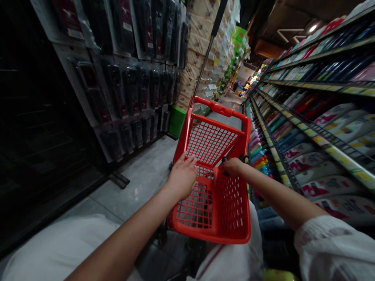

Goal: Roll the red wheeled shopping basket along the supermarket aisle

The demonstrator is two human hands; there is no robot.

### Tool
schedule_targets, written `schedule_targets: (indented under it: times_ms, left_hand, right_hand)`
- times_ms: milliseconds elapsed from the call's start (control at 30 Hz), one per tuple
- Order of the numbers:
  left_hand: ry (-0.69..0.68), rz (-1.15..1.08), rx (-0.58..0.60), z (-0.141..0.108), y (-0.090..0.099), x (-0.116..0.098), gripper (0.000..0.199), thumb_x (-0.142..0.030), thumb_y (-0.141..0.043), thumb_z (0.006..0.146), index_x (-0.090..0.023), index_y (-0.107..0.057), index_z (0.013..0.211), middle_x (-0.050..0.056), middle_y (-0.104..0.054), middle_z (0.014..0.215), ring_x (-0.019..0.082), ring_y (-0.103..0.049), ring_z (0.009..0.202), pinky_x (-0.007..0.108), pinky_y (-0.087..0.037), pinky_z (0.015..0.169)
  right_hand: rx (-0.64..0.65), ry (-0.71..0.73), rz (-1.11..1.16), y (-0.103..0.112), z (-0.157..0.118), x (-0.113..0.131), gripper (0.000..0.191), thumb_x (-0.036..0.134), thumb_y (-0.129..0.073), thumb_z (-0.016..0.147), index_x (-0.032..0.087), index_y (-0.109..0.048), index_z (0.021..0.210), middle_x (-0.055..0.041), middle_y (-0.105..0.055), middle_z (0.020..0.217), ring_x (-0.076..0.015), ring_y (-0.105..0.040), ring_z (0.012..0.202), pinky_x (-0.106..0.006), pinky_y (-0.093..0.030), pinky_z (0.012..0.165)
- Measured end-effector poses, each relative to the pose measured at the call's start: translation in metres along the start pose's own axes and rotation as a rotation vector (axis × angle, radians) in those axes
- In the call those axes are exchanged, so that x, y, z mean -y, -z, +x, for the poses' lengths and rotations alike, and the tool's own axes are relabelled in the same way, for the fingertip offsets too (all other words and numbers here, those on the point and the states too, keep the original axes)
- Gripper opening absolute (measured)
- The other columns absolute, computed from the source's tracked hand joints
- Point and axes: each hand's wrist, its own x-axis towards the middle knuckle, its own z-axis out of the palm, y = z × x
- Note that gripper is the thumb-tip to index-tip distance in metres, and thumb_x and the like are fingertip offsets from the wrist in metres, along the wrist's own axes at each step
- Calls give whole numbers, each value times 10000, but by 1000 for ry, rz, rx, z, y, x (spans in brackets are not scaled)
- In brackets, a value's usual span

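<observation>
A red plastic shopping cart basket [215,230] with grid walls stands in front of me, tilted in view. My left hand [185,176] lies at its left rim, palm down, with the fingers stretched out and nothing in them. My right hand [233,168] reaches in over the right rim, fingers curled. Small dark parts show around its fingers, but I cannot make out what they belong to. A thin metal rod [202,72] with a black grip rises from the cart's far left corner. No goods show inside the basket.
On the right, long shelves [322,140] hold rows of bottles close to the cart. To the left hang dark blister-packed goods [131,86] on a rack whose foot [119,180] juts onto the grey floor [140,175]. Stacked packs [199,47] line the aisle ahead.
</observation>
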Motion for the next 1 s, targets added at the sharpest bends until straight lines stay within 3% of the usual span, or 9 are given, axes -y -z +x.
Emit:
schedule_targets:
  times_ms: [100, 200, 300, 400, 633, 767, 1000]
  left_hand:
    - [29, -89, -2, -6, -3, 6, 299, -286, -546, 864, -158, -749, 1042, 103, -608, 1376, 257, -341, 1448, 469, -178, 1227]
    - [47, -151, -36, -14, -4, 1, 332, -268, -540, 853, -159, -741, 1095, 98, -600, 1387, 249, -335, 1451, 449, -172, 1237]
    - [49, -173, -45, -20, -3, -8, 352, -288, -536, 860, -158, -737, 1118, 111, -627, 1349, 266, -374, 1429, 476, -199, 1229]
    - [67, -165, -55, -26, -3, -15, 348, -283, -545, 859, -136, -741, 1107, 126, -639, 1328, 283, -402, 1410, 493, -207, 1226]
    - [96, -108, -137, -39, -7, -27, 377, -269, -487, 889, -127, -730, 1140, 137, -538, 1434, 295, -362, 1434, 507, -237, 1213]
    - [99, -120, -84, -41, -8, -30, 401, -287, -500, 884, -104, -717, 1168, 148, -559, 1408, 282, -400, 1414, 464, -263, 1211]
    - [167, -123, -17, -38, -6, -32, 383, -261, -461, 904, -101, -751, 1096, 162, -610, 1341, 281, -487, 1352, 449, -313, 1189]
  right_hand:
    - [155, 159, -38, -9, -10, 41, 324, 119, -585, 828, 219, -742, 1093, -117, -729, 1124, -291, -705, 972, -364, -552, 742]
    - [230, 381, -3, -25, -28, 82, 393, 142, -661, 788, 342, -719, 1120, -22, -737, 1120, -237, -707, 974, -315, -551, 739]
    - [200, 433, 4, -35, -39, 97, 294, 167, -688, 774, 307, -751, 1025, -47, -746, 1066, -249, -710, 937, -340, -543, 738]
    - [91, 301, 11, -27, -34, 76, 201, 195, -630, 827, 255, -764, 966, -78, -739, 1056, -271, -685, 967, -359, -519, 757]
    - [-269, -248, -105, 12, 3, -17, 360, 130, -412, 908, 131, -744, 1045, -214, -658, 1177, -348, -546, 1122, -439, -427, 857]
    - [-109, -328, -44, 9, 26, -28, 381, 129, -406, 911, 102, -716, 1132, -236, -631, 1225, -351, -550, 1167, -457, -429, 935]
    - [127, -250, 80, -25, 88, 7, 346, 169, -580, 845, 155, -704, 1167, -176, -644, 1283, -318, -593, 1207, -424, -499, 966]
